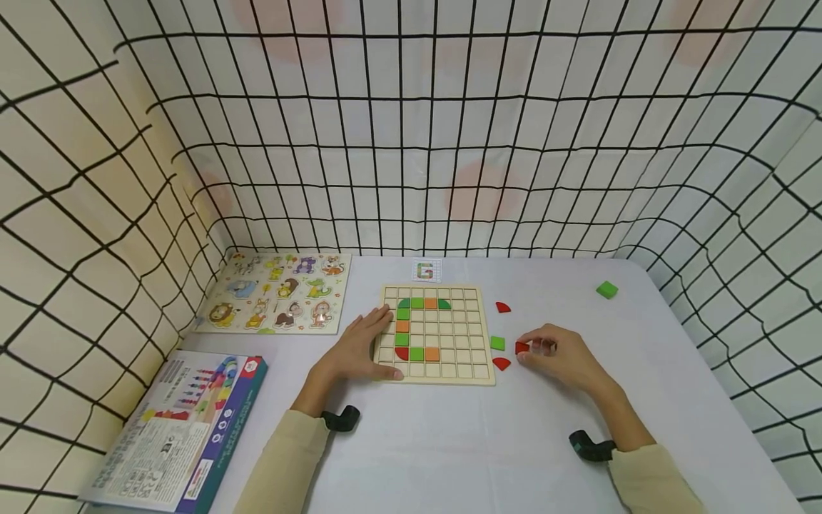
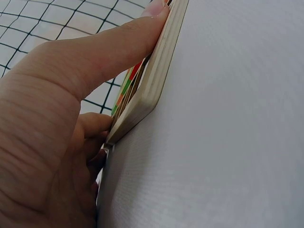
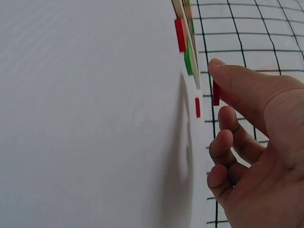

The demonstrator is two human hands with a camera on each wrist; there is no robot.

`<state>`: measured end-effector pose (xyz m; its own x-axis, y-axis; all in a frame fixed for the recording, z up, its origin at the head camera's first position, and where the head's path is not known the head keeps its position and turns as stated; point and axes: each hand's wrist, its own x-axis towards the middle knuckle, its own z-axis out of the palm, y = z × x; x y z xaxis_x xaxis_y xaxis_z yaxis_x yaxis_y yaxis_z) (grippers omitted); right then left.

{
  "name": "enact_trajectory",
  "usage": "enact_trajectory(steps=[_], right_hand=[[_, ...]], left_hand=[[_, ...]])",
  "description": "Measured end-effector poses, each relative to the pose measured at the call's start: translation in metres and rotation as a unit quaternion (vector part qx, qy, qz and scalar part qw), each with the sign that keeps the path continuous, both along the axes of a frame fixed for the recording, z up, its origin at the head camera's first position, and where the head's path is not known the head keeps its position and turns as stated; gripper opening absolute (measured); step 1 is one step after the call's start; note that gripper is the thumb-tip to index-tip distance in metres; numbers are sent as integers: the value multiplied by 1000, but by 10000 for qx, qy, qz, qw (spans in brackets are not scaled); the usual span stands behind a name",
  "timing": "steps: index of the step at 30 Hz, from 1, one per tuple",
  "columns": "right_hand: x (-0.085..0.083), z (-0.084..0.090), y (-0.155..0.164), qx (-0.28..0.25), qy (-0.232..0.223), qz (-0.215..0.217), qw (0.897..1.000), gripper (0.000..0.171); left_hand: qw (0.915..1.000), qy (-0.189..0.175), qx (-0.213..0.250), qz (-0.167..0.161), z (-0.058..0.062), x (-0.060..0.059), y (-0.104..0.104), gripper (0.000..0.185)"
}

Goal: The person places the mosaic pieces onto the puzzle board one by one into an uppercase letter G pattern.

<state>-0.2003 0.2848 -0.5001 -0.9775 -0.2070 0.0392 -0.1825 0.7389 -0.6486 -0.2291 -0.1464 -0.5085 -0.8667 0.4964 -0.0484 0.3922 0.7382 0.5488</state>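
Beside the grid board (image 1: 439,333), my right hand (image 1: 561,357) pinches a red tile (image 1: 522,348) — lifted, on edge; my left hand (image 1: 359,350) rests flat — fingers straight — on the board's left edge.

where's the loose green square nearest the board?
In the head view, the green square lies on the table just right of the board, above a red piece and left of the right hand.

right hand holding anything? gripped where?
Right hand pinches a small red tile by its edges at the fingertips, beside the wooden grid board; exact contact unclear.
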Motion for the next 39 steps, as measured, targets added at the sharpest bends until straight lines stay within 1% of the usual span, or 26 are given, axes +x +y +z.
enact_trajectory(steps=[9,16,21,25,31,35,39], right_hand=[[-10,9,-39,-249,108,479,9985,25],[-14,13,-72,-428,-83,776,9960,28],[-16,10,-90,-504,-92,945,9942,29],[-18,5,-101,-496,-109,980,9939,28],[-16,-1,-110,-661,-380,1027,9918,25],[-15,-1,-114,-676,-354,1121,9908,23],[-15,-1,-118,-580,-336,1150,9911,23]], left_hand=[[10000,-20,12,-5,-1,0,-1,124],[10000,-15,-34,-15,-2,-1,0,125],[9999,-7,-129,7,-3,-2,-1,125],[9999,13,-106,-1,-4,-2,-1,124],[9999,-45,-150,-33,-5,-2,-1,124],[9999,-24,-145,-19,-4,-2,-1,124],[9999,17,-130,-2,-4,-3,-2,124]])
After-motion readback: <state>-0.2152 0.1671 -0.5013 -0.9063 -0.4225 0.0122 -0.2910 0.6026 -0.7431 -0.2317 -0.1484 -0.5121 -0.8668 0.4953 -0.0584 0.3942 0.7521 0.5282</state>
